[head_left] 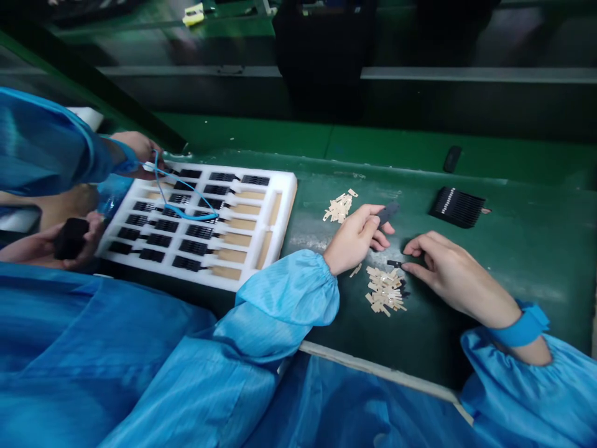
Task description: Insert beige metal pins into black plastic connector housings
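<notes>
My left hand (pixel 355 238) pinches a small flat black part (pixel 388 213) above the green mat (pixel 513 261). My right hand (pixel 443 267) rests on the mat, its fingertips pressed together on a tiny dark piece (pixel 394 264) beside a heap of small beige metal tabs (pixel 385 290). A second heap of beige tabs (pixel 339 206) lies just beyond my left hand. Both arms wear blue sleeves.
A white foam tray (pixel 284 186) with rows of black parts sits at left, a blue cord (pixel 184 199) across it. A co-worker's hands (pixel 135 149) are at the tray's far-left side, one holding a black block (pixel 69 238). A stack of black parts (pixel 458 206) lies at the right.
</notes>
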Available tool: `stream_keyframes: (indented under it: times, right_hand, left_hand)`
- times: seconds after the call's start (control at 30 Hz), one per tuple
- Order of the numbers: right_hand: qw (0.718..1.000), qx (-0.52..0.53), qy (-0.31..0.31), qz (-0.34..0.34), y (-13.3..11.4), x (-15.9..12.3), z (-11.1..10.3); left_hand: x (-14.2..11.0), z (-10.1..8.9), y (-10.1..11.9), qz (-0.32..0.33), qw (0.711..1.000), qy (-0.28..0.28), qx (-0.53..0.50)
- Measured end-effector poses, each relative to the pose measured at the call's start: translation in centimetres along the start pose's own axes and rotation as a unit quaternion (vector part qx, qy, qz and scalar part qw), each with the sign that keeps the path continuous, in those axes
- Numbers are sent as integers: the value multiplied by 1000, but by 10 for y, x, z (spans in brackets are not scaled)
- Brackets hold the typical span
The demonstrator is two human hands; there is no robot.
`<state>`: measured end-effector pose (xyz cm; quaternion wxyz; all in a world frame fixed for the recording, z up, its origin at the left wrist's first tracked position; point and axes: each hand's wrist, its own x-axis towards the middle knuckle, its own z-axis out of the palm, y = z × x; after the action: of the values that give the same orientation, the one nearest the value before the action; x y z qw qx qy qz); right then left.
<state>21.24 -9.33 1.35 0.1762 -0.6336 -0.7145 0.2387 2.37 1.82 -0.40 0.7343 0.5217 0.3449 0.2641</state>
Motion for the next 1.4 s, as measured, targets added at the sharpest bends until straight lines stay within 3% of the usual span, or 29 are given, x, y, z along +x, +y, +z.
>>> stream_keyframes:
  times: [0.13, 0.33, 0.63, 0.73, 0.8, 0.9, 0.97, 1.07, 1.4]
  right_hand:
    - [999, -32, 12, -4, -2, -1, 4]
    - [990, -63, 120, 28, -3, 5, 13]
    - [990, -39, 123, 52, 0, 8, 18]
    - [986, 47, 137, 83, -3, 9, 16]
    - [968, 181, 118, 128, -5, 10, 12]
    - [907, 375, 49, 185, -9, 10, 7]
    - [871, 449, 15, 197, -11, 9, 5]
    - [841, 501, -9, 204, -13, 9, 3]
    - [788, 573, -35, 222, -16, 13, 1]
  left_hand:
    - [1, -1, -1, 2, 1000, 17, 13]
    - [0, 0, 1, 9, 998, 41, 37]
    - [-1, -3, -4, 14, 991, 35, 125]
    - [-3, -4, -5, 48, 983, 35, 175]
    - [-5, -4, -4, 96, 970, 15, 221]
    - [-8, -4, 0, 170, 948, -34, 268]
    - [-10, -5, 3, 198, 936, -52, 286]
    - [-11, -6, 5, 210, 929, -64, 297]
    - [-11, -9, 6, 221, 932, -85, 273]
